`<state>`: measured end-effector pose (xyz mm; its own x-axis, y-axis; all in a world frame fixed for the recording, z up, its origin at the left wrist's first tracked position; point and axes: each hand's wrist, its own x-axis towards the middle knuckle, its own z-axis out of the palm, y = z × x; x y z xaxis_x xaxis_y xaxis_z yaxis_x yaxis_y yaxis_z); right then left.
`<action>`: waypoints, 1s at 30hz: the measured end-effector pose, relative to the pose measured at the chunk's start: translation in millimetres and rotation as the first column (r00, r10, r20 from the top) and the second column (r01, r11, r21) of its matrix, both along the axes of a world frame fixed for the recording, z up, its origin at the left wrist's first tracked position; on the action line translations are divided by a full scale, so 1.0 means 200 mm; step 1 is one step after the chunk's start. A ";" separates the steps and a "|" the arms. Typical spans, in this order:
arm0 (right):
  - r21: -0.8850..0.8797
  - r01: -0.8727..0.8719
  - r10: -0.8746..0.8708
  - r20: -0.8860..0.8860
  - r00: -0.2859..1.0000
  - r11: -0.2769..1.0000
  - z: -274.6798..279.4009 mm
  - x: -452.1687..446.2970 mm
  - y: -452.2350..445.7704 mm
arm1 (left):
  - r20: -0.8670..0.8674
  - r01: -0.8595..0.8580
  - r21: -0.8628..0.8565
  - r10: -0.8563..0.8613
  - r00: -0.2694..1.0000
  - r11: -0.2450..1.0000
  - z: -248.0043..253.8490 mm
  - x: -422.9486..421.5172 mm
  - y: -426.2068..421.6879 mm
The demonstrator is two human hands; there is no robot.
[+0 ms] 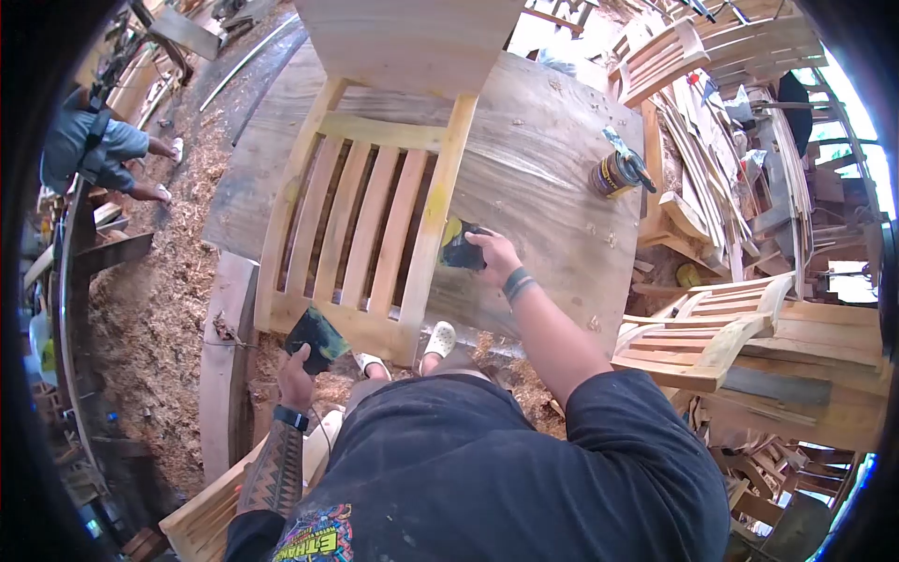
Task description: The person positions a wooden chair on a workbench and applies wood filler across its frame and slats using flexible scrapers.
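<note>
My left hand [296, 379] grips a dark, square putty spreader [318, 339] with greenish-yellow smears, held by the chair's near end. In my right hand [496, 253] is a second dark spreader [461, 245], with yellow paste along its edge, close beside the chair's right rail. The unfinished wooden chair [409, 178] lies with its slatted back toward me and its broad seat panel [403, 47] at the far end. A yellow patch [437, 199] marks the right rail, and paler yellow shows on the crosspiece.
The chair lies on a wide wooden board [543, 178]. An open can [613, 176] with tools across its top stands at the board's right. Slatted chairs [698, 337] are at the right, a thick beam [228, 365] at the left. A person [108, 150] is at the upper left among wood shavings.
</note>
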<state>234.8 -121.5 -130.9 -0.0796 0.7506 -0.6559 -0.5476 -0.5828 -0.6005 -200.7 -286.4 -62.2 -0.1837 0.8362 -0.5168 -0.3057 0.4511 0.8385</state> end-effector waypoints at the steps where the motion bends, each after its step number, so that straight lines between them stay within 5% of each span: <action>1: 0.001 0.001 -0.001 -0.035 0.999 1.000 0.00 0.00 0.02 | 0.007 -0.002 0.003 0.002 1.000 1.000 0.00 0.01 -0.01; 4: -0.098 0.007 0.002 0.085 0.996 0.995 0.13 -0.04 0.04 | -0.003 0.018 -0.025 -0.018 1.000 1.000 0.03 0.02 -0.02; 10: 0.221 -0.099 0.047 0.229 0.972 0.970 0.36 -0.06 0.08 | 0.013 -0.031 -0.009 0.031 0.999 0.999 -0.02 0.04 -0.02; 11: 0.308 -0.197 0.097 0.312 0.945 0.931 0.21 0.01 0.20 | 0.026 -0.026 0.002 0.026 0.999 1.000 -0.02 0.04 -0.02; 13: 0.086 -0.550 0.202 0.874 0.441 0.831 0.54 0.00 0.35 | 0.044 -0.007 0.018 0.007 0.999 1.000 0.02 0.07 0.00; 15: 0.022 -0.791 -0.065 0.998 -0.023 0.612 0.55 0.01 0.53 | 0.047 -0.031 0.004 0.031 0.998 1.000 0.02 0.07 0.00; 19: -0.329 -0.826 -0.024 0.924 -0.381 0.458 0.49 -0.05 0.79 | -0.063 0.074 0.064 -0.070 0.996 0.995 -0.05 0.01 -0.02; 21: -0.469 -0.772 0.074 0.870 -0.488 0.428 0.44 -0.10 0.82 | 0.072 0.007 0.023 -0.009 0.997 1.000 -0.05 -0.01 -0.02; 25: -0.324 -0.812 0.012 0.931 -0.364 0.486 0.42 -0.18 0.65 | 0.078 0.047 -0.007 -0.046 0.996 0.999 -0.11 -0.14 -0.02; 27: -0.338 -0.798 0.079 0.935 -0.347 0.499 0.49 -0.26 0.52 | -0.131 0.173 0.095 -0.160 0.978 0.980 -0.31 -0.28 -0.04; 30: -0.385 -0.746 0.153 0.919 -0.363 0.544 0.60 -0.40 0.31 | -0.035 0.186 0.041 -0.184 0.982 0.982 -0.18 -0.34 0.04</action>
